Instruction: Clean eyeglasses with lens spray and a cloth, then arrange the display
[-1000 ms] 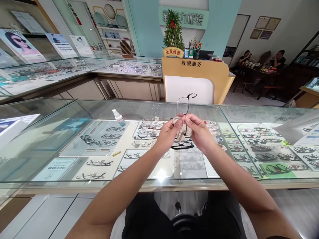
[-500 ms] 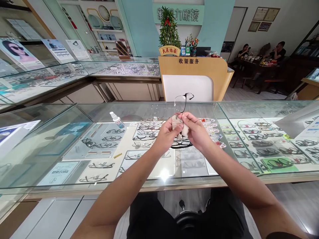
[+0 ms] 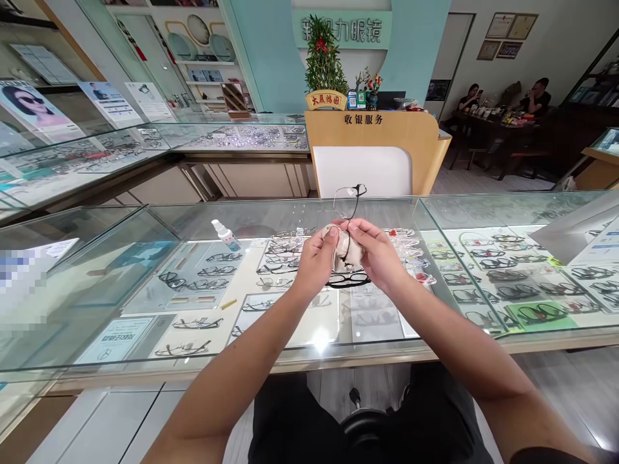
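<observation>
Above the glass counter, a pair of dark half-rim eyeglasses point(image 3: 356, 205) is upended, with one lens and its black upper frame sticking up past my fingers. My right hand point(image 3: 380, 253) pinches the eyeglasses near their middle. A beige cleaning cloth point(image 3: 352, 247) is bunched around the lower part, and my left hand point(image 3: 315, 259) closes on it with the thumb on top. The lower lens is mostly hidden by cloth and fingers. Just below the hands is a black-framed pair of glasses point(image 3: 348, 281).
A white spray bottle point(image 3: 225, 235) stands on the glass display counter point(image 3: 285, 356), left of my hands. Many spectacle frames point(image 3: 213, 282) lie in rows inside. A wooden cashier desk point(image 3: 312, 135) is beyond it. Two people sit at a table point(image 3: 483, 122) far right.
The cloth is spread wider between my hands, and my left hand has shifted slightly left. The upended eyeglasses have dropped and turned a little. The camera view has shifted slightly.
</observation>
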Tool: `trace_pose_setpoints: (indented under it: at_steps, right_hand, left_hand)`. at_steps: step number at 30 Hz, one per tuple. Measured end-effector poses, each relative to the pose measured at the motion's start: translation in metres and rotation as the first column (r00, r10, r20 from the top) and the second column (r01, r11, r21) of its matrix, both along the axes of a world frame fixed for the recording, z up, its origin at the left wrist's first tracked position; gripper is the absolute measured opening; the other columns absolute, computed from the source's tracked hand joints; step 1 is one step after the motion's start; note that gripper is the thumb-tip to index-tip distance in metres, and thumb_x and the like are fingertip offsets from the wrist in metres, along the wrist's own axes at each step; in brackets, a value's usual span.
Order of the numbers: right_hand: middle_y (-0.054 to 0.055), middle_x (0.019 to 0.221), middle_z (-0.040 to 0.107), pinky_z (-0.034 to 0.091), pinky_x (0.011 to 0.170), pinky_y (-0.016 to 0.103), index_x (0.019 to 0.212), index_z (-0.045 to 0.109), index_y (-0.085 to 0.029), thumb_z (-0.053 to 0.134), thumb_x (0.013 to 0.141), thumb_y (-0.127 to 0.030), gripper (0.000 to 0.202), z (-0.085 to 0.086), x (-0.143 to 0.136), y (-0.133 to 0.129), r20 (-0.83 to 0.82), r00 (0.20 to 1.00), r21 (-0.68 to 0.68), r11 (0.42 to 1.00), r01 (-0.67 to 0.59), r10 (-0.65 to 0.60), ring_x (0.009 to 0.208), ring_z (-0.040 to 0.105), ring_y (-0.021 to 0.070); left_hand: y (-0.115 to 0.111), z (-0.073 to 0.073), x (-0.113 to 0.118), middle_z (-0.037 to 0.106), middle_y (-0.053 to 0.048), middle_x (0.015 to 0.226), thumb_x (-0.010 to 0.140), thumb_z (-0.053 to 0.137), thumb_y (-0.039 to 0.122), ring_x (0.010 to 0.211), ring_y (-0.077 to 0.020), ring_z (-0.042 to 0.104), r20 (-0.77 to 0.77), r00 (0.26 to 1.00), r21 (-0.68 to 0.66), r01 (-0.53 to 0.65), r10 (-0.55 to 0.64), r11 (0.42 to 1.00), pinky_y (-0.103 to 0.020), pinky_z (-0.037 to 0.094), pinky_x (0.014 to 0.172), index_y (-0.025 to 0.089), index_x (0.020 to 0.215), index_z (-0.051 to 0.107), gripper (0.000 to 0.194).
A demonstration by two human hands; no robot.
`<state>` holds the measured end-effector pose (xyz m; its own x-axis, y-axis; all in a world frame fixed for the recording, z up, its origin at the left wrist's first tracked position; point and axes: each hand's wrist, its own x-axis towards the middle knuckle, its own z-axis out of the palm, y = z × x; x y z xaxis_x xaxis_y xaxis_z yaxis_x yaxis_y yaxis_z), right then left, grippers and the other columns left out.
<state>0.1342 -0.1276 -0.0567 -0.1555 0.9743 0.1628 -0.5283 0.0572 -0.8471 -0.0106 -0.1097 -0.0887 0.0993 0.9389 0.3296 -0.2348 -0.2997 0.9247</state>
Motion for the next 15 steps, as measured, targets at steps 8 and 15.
trace_pose_setpoints:
  at_steps: [8, 15]
  right_hand:
    - [0.001, 0.105, 0.084, 0.061, 0.088, 0.029, 0.086, 0.086, -0.026, 0.103, 0.068, -0.053, 0.037, -0.004, 0.011, 0.013, -0.052, 0.996, -0.037, 0.997, 0.074, -0.076, 0.097, 0.072, 0.0184]
    - [0.001, 0.104, 0.081, 0.059, 0.081, 0.025, 0.087, 0.081, -0.025, 0.104, 0.067, -0.051, 0.04, -0.006, 0.006, 0.011, -0.081, 0.995, -0.024, 0.998, 0.058, -0.06, 0.094, 0.07, 0.0161]
  left_hand:
    - [0.004, 0.003, -0.01, 0.072, -0.002, 0.088, 0.095, 0.084, 0.062, 0.081, -0.0177, 0.065, -0.034, 0.953, -0.072, 0.299, -0.302, 0.952, -0.031, 0.053, 0.082, 0.022, 0.135, 0.078, 0.058]
    - [0.003, 0.006, -0.008, 0.08, -0.005, 0.108, 0.081, 0.099, 0.055, 0.089, -0.0161, 0.068, -0.054, 0.97, -0.063, 0.233, -0.237, 0.97, -0.026, 0.054, 0.08, 0.021, 0.135, 0.076, 0.068]
